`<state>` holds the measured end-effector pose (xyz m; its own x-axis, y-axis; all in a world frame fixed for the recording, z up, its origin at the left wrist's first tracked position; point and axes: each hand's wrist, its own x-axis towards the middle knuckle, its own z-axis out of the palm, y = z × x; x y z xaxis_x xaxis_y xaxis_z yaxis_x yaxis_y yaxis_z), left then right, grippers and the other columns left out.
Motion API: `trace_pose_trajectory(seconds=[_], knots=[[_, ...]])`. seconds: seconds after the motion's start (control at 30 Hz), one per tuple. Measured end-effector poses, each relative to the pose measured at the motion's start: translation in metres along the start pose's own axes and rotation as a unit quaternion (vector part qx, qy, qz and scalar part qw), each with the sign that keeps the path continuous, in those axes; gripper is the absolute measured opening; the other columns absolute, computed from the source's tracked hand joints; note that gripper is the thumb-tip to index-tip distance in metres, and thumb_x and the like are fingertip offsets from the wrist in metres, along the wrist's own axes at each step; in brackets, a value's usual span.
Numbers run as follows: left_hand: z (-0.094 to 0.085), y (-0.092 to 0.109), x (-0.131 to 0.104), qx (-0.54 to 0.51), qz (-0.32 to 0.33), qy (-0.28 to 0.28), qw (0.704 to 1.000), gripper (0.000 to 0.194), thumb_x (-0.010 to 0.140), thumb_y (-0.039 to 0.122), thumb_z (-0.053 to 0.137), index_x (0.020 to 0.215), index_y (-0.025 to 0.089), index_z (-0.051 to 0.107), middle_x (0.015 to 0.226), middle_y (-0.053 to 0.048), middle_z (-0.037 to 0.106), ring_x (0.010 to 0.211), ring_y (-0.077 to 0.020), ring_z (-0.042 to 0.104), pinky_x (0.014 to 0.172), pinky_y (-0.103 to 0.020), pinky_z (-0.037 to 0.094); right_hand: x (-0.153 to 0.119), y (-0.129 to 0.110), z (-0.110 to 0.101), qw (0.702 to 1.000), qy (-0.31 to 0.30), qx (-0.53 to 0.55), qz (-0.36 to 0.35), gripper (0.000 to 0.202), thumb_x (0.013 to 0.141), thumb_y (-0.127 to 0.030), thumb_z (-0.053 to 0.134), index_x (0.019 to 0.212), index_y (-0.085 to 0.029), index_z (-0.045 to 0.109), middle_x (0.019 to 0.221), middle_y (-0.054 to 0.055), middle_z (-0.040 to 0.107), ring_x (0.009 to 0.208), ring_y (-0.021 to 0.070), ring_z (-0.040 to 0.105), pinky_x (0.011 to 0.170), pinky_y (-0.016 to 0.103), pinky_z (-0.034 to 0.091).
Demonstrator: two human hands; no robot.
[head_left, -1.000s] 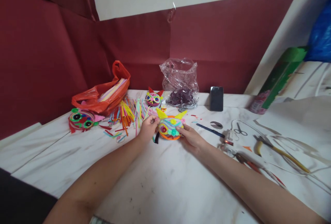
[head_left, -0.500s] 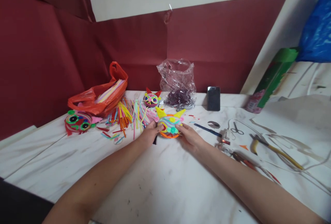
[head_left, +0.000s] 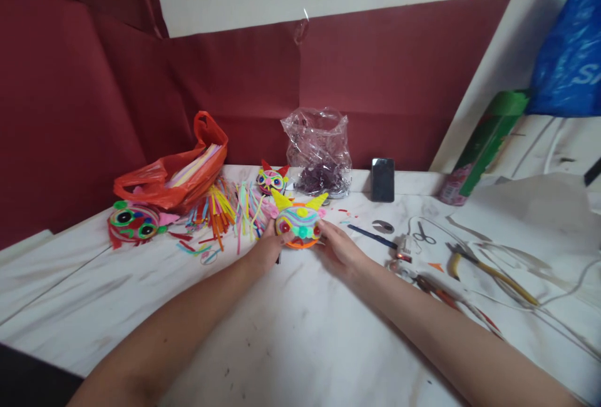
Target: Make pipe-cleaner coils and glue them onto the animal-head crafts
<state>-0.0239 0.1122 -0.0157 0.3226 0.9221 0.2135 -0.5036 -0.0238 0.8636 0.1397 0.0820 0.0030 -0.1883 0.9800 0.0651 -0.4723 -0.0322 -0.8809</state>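
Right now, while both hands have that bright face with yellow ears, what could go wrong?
The left hand and right hand hold the bright face by its sides, so squeezing hard might squash it. Its yellow ears stick up and could get bent by a bump. The loose strips lie close to the left hand, so a quick swipe might scatter them.

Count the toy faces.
3: yellow-eared face between left hand and right hand; green-eyed face far left, by the red bag; red-eared face by the clear bag.
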Motion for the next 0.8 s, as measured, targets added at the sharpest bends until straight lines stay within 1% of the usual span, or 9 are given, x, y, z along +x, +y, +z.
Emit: trace_pose_trajectory(seconds=[0.03, 0.1, 0.2, 0.27, 0.37, 0.5, 0.8], knots=[[0.0, 0.001, 0.001, -0.013, 0.003, -0.004, 1.0, 0.062, 0.062, 0.02, 0.073, 0.118, 0.02, 0.045, 0.111, -0.007, 0.063, 0.109, -0.0241, 0.057, 0.096, -0.041, 0.042, 0.001, -0.001, -0.001, 1.0, 0.011, -0.01, 0.002, 0.027, 0.072, -0.041, 0.065, 0.089, -0.02, 0.065, 0.093, 0.006, 0.071, 0.086, 0.0202, 0.064, 0.073, 0.031, 0.051], [-0.001, 0.002, 0.002, -0.032, 0.001, -0.018, 0.999, 0.06, 0.063, 0.022, 0.072, 0.117, 0.019, 0.046, 0.112, -0.008, 0.063, 0.111, -0.0254, 0.055, 0.097, -0.043, 0.041, 0.005, -0.004, -0.006, 0.997, 0.058, -0.046, -0.005, 0.027, 0.073, -0.042, 0.062, 0.085, -0.019, 0.065, 0.088, 0.007, 0.07, 0.081, 0.0198, 0.064, 0.069, 0.031, 0.051], [-0.002, 0.002, 0.003, -0.045, -0.006, -0.026, 0.999, 0.06, 0.065, 0.023, 0.071, 0.119, 0.02, 0.045, 0.113, -0.008, 0.063, 0.112, -0.0261, 0.054, 0.098, -0.046, 0.039, 0.012, -0.01, -0.015, 0.979, 0.146, -0.132, -0.061, 0.025, 0.07, -0.042, 0.063, 0.077, -0.018, 0.063, 0.08, 0.006, 0.067, 0.074, 0.018, 0.061, 0.062, 0.029, 0.049], [-0.003, 0.002, 0.003, -0.049, -0.01, -0.026, 0.998, 0.063, 0.065, 0.022, 0.071, 0.121, 0.021, 0.044, 0.113, -0.008, 0.063, 0.112, -0.0259, 0.054, 0.099, -0.046, 0.038, 0.016, -0.015, -0.021, 0.967, 0.169, -0.167, -0.095, 0.024, 0.066, -0.04, 0.066, 0.073, -0.018, 0.062, 0.073, 0.003, 0.064, 0.069, 0.0162, 0.059, 0.057, 0.027, 0.046], [-0.005, 0.0, 0.002, -0.046, -0.017, -0.031, 0.998, 0.063, 0.065, 0.02, 0.07, 0.122, 0.023, 0.042, 0.111, -0.007, 0.064, 0.112, -0.0253, 0.055, 0.1, -0.047, 0.037, 0.018, -0.021, -0.024, 0.962, 0.162, -0.189, -0.115, 0.023, 0.062, -0.038, 0.069, 0.071, -0.018, 0.062, 0.067, 0.0, 0.061, 0.063, 0.0142, 0.056, 0.055, 0.026, 0.044], [-0.006, -0.001, 0.001, -0.03, -0.016, -0.032, 0.999, 0.058, 0.063, 0.018, 0.071, 0.116, 0.021, 0.047, 0.106, -0.006, 0.066, 0.113, -0.0259, 0.054, 0.1, -0.046, 0.037, 0.017, -0.023, -0.022, 0.957, 0.148, -0.212, -0.13, 0.023, 0.063, -0.04, 0.069, 0.07, -0.019, 0.063, 0.065, 0.0, 0.062, 0.061, 0.0143, 0.057, 0.056, 0.027, 0.043], [-0.004, 0.001, -0.001, -0.027, -0.037, -0.025, 0.999, 0.055, 0.061, 0.018, 0.072, 0.111, 0.02, 0.049, 0.11, -0.008, 0.065, 0.113, -0.0275, 0.054, 0.099, -0.047, 0.039, 0.013, -0.022, -0.018, 0.953, 0.124, -0.235, -0.145, 0.029, 0.063, -0.047, 0.068, 0.064, -0.018, 0.064, 0.063, 0.001, 0.063, 0.058, 0.0136, 0.054, 0.058, 0.028, 0.045]])
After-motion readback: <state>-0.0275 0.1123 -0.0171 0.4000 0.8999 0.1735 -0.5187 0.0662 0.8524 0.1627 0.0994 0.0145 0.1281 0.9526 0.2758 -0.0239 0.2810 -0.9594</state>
